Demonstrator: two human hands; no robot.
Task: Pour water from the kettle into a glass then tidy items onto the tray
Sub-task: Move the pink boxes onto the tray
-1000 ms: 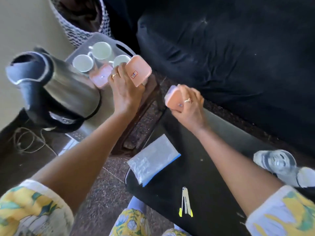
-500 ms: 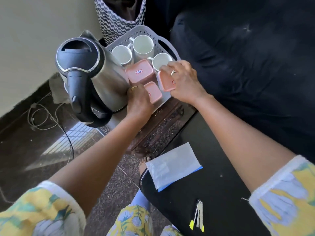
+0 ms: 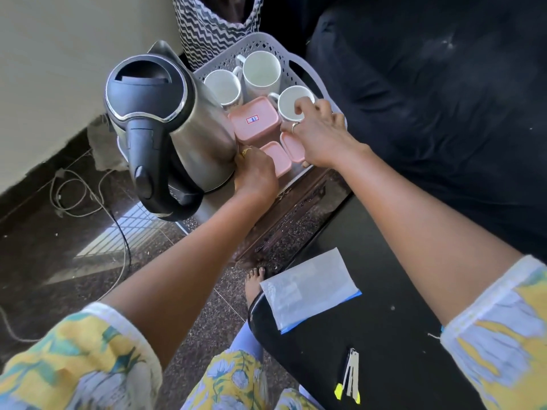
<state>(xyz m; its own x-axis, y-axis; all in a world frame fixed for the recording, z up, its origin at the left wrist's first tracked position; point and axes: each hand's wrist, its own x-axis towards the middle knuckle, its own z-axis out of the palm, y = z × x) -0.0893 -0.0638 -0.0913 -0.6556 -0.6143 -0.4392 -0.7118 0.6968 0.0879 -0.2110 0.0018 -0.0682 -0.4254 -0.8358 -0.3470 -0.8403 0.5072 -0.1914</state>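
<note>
A steel kettle (image 3: 177, 125) with a black lid and handle stands at the left end of the grey lattice tray (image 3: 299, 65). Three white mugs (image 3: 262, 72) sit at the tray's far end. In front of them is a large pink container (image 3: 254, 121), with two small pink containers (image 3: 278, 159) side by side nearer me. My left hand (image 3: 256, 173) is curled between the kettle and the left small container, gripping its near corner. My right hand (image 3: 321, 137) pinches the right small container (image 3: 293, 147), and its other fingers touch the nearest mug (image 3: 288, 106).
The tray rests on a dark wooden stool (image 3: 296, 202). A black table (image 3: 384, 321) at the lower right holds a clear zip bag (image 3: 310, 287) and a small metal tool (image 3: 350, 377). A zigzag basket (image 3: 213, 22), a dark sofa (image 3: 444, 99) and loose cables (image 3: 77, 196) surround it.
Both hands carried pink containers from the table side onto the tray and set them down. The view swung left and brought the whole kettle and tray into sight.
</note>
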